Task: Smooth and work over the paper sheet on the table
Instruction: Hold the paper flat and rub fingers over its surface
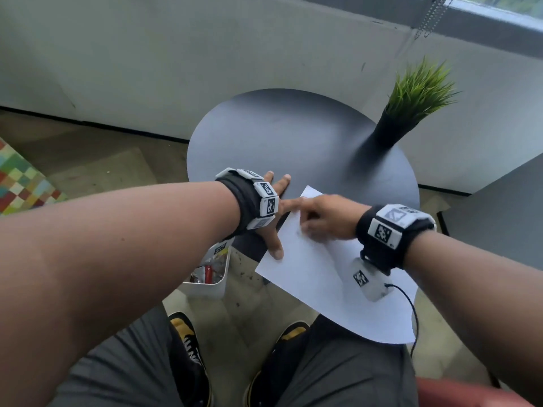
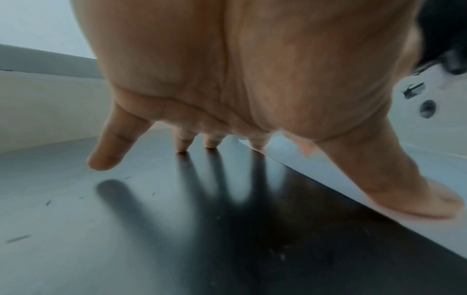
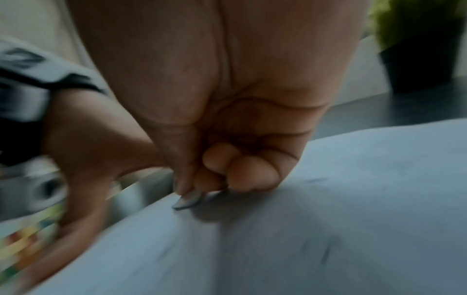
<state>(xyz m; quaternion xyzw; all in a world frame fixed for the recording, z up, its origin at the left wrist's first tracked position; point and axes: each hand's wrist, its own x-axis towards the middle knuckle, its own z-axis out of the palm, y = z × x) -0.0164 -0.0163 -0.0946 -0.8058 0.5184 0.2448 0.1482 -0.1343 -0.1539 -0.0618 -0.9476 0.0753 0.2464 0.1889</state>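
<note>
A white paper sheet (image 1: pixel 332 289) lies on the front right of the round dark table (image 1: pixel 279 136) and overhangs its near edge. My left hand (image 1: pixel 271 235) is spread flat: its fingers press the bare table (image 2: pixel 76 219) and its thumb (image 2: pixel 417 195) holds down the sheet's left edge (image 2: pixel 439 171). My right hand (image 1: pixel 323 218) sits on the sheet near that same edge with its fingers curled in. In the right wrist view, thumb and fingertips (image 3: pixel 242 175) appear to pinch a small grey flap at the edge of the sheet (image 3: pixel 328 219). That view is blurred.
A black pot of green grass (image 1: pixel 411 113) stands at the table's back right. On the floor to the left are a white bin (image 1: pixel 211 283) with clutter and a chequered cushion (image 1: pixel 20 183). A grey cabinet (image 1: pixel 499 215) is at the right, a wall behind.
</note>
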